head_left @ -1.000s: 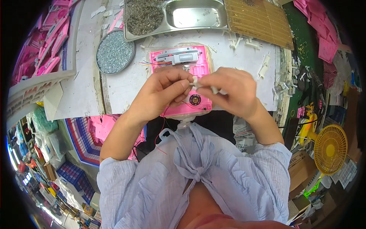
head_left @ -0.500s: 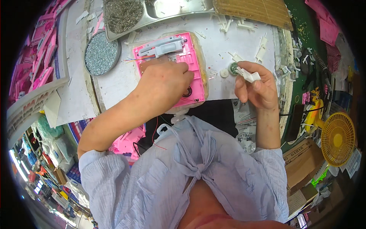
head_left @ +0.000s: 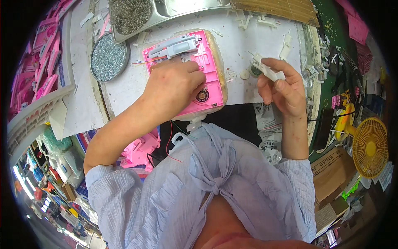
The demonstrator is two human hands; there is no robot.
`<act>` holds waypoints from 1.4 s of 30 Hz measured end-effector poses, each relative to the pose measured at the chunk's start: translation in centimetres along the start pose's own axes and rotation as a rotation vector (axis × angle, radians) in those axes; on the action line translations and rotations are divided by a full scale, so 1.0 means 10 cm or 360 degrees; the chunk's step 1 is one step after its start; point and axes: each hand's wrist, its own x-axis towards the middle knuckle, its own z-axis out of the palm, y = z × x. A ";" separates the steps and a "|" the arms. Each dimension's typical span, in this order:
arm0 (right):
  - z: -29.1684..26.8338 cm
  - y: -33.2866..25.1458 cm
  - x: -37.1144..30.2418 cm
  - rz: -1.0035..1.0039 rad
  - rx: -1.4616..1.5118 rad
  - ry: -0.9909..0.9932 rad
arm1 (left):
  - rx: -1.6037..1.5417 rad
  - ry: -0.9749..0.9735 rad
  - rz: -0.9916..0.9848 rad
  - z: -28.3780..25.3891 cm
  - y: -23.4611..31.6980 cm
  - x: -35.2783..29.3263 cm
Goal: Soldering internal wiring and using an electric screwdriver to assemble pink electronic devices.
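A pink plastic housing (head_left: 213,79) lies open-side up on a pale pad. Inside it are a grey slotted piece (head_left: 181,47), thin coloured wires and a round black speaker (head_left: 202,96). My left hand (head_left: 172,83) reaches into the housing with its fingers curled down; the hand covers its own fingertips and whatever they grip. Off to the right, raised over the white table sheet, my right hand (head_left: 289,89) pinches a small white plastic bracket (head_left: 271,74) between thumb and fingers. Behind that bracket, a small round green-and-white container (head_left: 254,71) is partly covered.
A round dish of small screws (head_left: 109,58) stands left of the housing. A metal tray (head_left: 166,14) with small metal pieces and a brown board (head_left: 275,10) line the far side. Loose white brackets (head_left: 285,47) lie at far right. A yellow fan (head_left: 370,147) stands right.
My left hand has shifted slightly away from the speaker, which now shows more fully. The white bracket in my right hand has tilted a little. The whole view has moved slightly.
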 end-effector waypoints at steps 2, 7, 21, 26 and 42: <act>0.04 -0.02 0.00 -0.0033 -0.0056 0.0034 | 0.0139 -0.0076 0.0013 -0.01 0.01 0.01; 0.08 -0.09 0.01 -0.0065 -0.0199 -0.0042 | 0.0432 -0.0274 0.0007 -0.01 0.12 0.03; 0.39 0.05 0.31 -0.0614 -0.1783 -0.0025 | -0.0587 0.0455 -0.0583 0.06 -0.09 -0.25; 0.47 0.11 0.52 -0.0861 -0.2092 -0.0273 | -0.0693 0.0837 -0.0534 0.25 -0.05 -0.29; 0.41 0.51 0.74 -0.0917 -0.1813 -0.0415 | -0.0480 0.0522 -0.0021 0.24 -0.12 -0.29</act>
